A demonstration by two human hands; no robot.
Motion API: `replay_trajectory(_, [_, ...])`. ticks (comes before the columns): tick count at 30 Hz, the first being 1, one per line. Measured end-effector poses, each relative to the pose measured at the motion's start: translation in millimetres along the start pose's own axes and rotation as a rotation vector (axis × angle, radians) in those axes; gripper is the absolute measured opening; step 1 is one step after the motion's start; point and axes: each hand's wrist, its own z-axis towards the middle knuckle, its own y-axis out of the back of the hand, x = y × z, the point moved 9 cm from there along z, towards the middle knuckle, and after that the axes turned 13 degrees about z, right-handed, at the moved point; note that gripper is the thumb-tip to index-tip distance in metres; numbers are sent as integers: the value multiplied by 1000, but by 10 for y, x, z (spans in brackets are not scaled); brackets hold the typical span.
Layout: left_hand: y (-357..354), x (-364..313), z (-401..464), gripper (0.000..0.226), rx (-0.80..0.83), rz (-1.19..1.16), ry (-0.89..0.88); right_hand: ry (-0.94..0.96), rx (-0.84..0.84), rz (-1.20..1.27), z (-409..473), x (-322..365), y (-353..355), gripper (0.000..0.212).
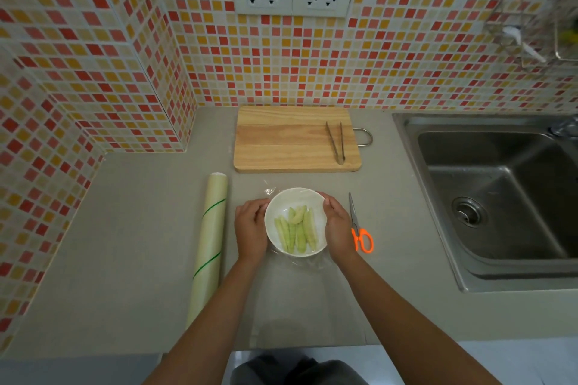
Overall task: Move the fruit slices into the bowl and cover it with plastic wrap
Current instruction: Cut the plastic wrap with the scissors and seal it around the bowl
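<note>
A white bowl (283,201) stands on the grey counter and holds several pale green fruit slices (297,230). A clear sheet of plastic wrap (270,191) lies over the bowl, and its loose edges show at the far left and near rim. My left hand (250,230) cups the bowl's left side and my right hand (337,226) cups its right side, both pressing the wrap against the bowl's wall. The roll of plastic wrap (209,239) lies lengthwise to the left of the bowl.
A wooden cutting board (281,141) with metal tongs (336,142) on it lies behind the bowl. Orange-handled scissors (359,228) lie just right of my right hand. A steel sink (500,197) fills the right side. Tiled walls stand behind and to the left.
</note>
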Motion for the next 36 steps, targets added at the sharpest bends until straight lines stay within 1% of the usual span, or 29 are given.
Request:
replay_trajectory(2, [-25,14,24,21,42,10,-3,3,-3,-1,-3,7,-1,29])
replay_trajectory(4, [-48,59,55,20,76,-23,57,0,-1,-1,-5,4,4,29])
replay_trajectory(9, [-48,134,16,18,19,-141,211,-7,11,8,5,-1,2,28])
replay_trajectory(11, [-102,198,-25,17,35,-224,296,-3,8,20,1,1,-2,27])
replay_trajectory(13, [-144,238,-34,18,67,-264,339,8,5,15,-1,9,-5,27])
replay_trajectory(17, [-153,246,18,19,141,-213,307,11,-2,18,19,18,5,28])
replay_trajectory(19, [-116,213,49,20,143,-159,256,3,4,25,16,16,4,29])
replay_trajectory(20, [-70,181,63,22,114,-117,218,-2,9,29,13,17,1,29])
replay_trajectory(22, [60,110,83,25,-2,-52,161,-11,21,38,10,28,-3,29])
replay_trajectory(24, [195,9,74,28,-118,-79,133,-22,20,60,19,42,14,29])
replay_trajectory(25, [223,-57,59,30,-135,-126,116,-28,4,80,25,49,41,29])
replay_trajectory(27, [182,-204,4,35,-86,-209,67,-16,-43,97,43,90,100,30])
replay_trajectory(30, [-16,-292,-110,40,69,-235,60,41,-64,88,81,192,112,29])
replay_trajectory(32, [-120,-224,-157,42,129,-248,111,-9,-47,118,90,176,67,26])
replay_trajectory(34, [-188,-157,-166,45,152,-255,144,-83,-14,164,62,104,9,23])
replay_trajectory(36, [-248,-118,-157,46,162,-260,158,-135,5,173,12,12,-9,25])
